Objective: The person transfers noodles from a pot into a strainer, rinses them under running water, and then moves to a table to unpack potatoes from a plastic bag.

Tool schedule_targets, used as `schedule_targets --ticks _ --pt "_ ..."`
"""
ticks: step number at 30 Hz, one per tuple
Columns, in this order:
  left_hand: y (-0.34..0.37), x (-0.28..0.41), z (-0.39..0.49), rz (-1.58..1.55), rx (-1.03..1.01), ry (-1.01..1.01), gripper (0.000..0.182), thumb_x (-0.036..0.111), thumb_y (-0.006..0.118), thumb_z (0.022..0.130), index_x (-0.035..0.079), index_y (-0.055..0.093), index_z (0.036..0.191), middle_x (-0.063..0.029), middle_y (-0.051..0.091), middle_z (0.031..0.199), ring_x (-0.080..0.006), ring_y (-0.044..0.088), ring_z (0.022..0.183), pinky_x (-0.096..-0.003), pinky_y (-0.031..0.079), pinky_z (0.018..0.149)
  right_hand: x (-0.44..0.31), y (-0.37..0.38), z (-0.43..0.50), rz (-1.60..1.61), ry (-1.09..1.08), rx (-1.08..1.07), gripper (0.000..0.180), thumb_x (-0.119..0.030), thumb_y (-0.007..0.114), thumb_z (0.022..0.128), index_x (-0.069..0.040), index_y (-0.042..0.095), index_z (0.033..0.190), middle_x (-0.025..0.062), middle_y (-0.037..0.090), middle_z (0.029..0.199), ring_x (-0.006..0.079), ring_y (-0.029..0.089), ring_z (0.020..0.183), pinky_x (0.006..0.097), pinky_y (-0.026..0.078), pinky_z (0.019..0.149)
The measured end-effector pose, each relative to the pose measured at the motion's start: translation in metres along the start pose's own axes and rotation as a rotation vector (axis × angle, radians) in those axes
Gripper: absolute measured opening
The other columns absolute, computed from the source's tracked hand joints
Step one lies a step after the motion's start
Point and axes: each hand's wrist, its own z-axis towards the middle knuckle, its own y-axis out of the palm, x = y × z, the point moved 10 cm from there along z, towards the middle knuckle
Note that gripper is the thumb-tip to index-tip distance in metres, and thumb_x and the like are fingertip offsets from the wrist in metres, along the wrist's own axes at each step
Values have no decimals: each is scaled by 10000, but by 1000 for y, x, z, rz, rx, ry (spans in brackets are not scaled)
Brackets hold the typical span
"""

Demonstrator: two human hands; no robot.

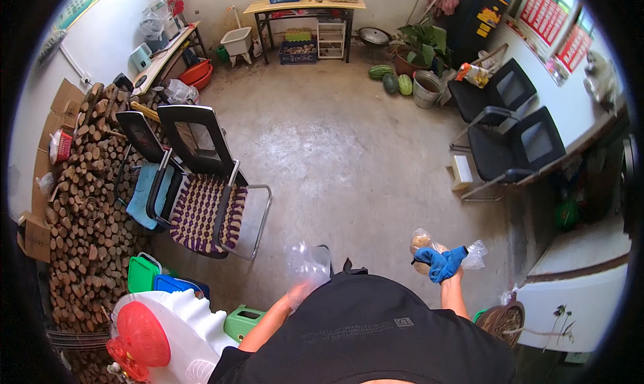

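Note:
My left hand [301, 289] is at the left of my black shirt, with a clear plastic bag [308, 263] around it. The bag blurs its fingers, so their grip cannot be made out. Out to the right, my right hand [456, 274] grips a bunched blue cloth [441, 264], which hides most of the fingers. Clear plastic with light-brown, roundish contents [420, 239] shows at the cloth's far left side. More crumpled clear plastic [474, 255] sticks out on its right. Bare concrete floor [362, 218] lies ahead of both hands.
Two chairs [201, 202] and stacked firewood [90, 213] stand left. A green stool [242, 322] and a white table with a red cover [143, 333] are close by my left arm. Black chairs [495, 152] line the right wall; watermelons [390, 83] and a metal bucket [427, 89] sit farther back.

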Motion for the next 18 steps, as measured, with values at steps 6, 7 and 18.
schedule_targets --ticks 6,7,18 --pt "-130 18 148 330 95 -56 332 338 534 859 61 594 1033 -104 623 1021 -219 580 925 -367 448 788 -22 126 80 -47 -34 28 297 -363 446 880 -82 472 785 73 496 718 240 533 658 392 481 602" --pt "-130 65 160 563 136 -1 335 356 534 852 65 606 1000 -121 636 982 -242 597 895 -379 454 766 -16 129 113 5 -40 -17 280 -348 469 876 -85 474 782 72 500 710 235 534 643 383 479 580" --pt "-280 325 359 1348 979 -340 327 352 551 795 35 601 862 -193 648 790 -361 639 744 -451 493 644 58 372 330 113 139 142 285 -293 397 920 -48 520 843 82 546 743 247 569 662 415 526 605"
